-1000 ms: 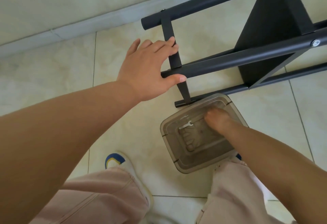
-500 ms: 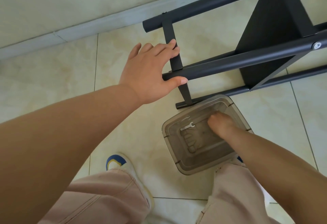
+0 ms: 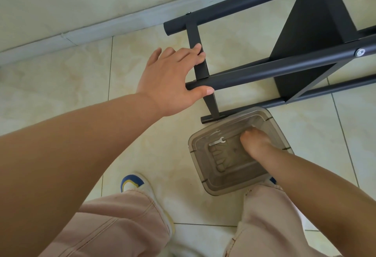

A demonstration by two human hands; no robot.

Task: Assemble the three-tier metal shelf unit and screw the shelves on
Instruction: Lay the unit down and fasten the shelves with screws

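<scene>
The black metal shelf frame (image 3: 264,73) is lying on its side on the tile floor (image 3: 61,86), running off the right and top edges so most of it is cut off; only one dark shelf panel (image 3: 309,39) shows, far right, with a silver bolt head (image 3: 360,52) on the tube next to it. The left hand (image 3: 173,78) is spread over the frame's near-left end; fingers (image 3: 196,50) draped on the flat crossbar (image 3: 198,53), thumb under the round tube, more resting than clamping.

The right hand (image 3: 255,144) is down inside a smoky clear plastic box (image 3: 203,175) just in front of the frame; its fingers point away from the camera and are hidden behind the knuckles, so I can't tell if it's pinching anything. A small flat wrench (image 3: 217,141) lies on the box bottom just left of that hand; the moulded pattern under it is too murky to read, and I can't spot any brand or writing. Pink trousers and a white shoe with a blue-yellow toe (image 3: 132,183) sit at the near edge.
</scene>
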